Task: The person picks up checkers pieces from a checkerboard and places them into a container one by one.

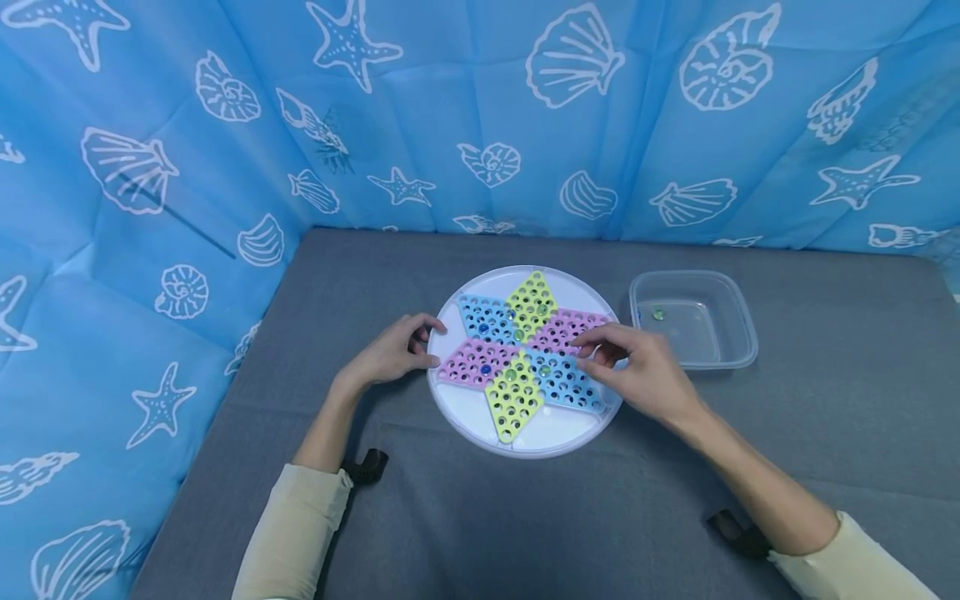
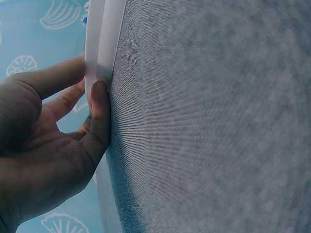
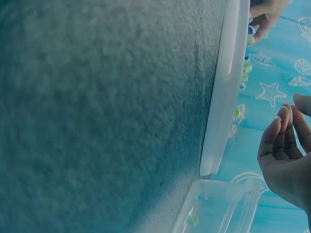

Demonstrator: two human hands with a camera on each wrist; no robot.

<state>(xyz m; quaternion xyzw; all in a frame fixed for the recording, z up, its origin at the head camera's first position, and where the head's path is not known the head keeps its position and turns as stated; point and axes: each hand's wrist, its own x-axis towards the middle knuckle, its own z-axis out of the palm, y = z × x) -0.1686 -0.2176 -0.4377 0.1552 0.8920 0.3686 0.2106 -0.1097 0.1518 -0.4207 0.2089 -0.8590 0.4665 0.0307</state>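
A round white Chinese checkers board (image 1: 457, 417) with a star of pink, yellow and blue holed sections lies on the table. My left hand (image 1: 393, 346) grips its left rim, thumb and fingers at the edge; the left wrist view shows the fingertips on the white rim (image 2: 104, 53). Over the board's right side hovers my right hand (image 1: 637, 367), fingers bent, with a gap between thumb and forefinger and no marble showing there. Several glass marbles sit in the holes, among them a blue marble (image 1: 486, 369) and a green marble (image 1: 545, 372).
Right of the board, a clear plastic container (image 1: 731, 358) holds a green marble (image 1: 658, 314) and a blue marble (image 3: 202, 198). Grey cloth (image 1: 525, 525) covers the table. A blue curtain (image 1: 450, 100) with white shell prints hangs behind and at the left.
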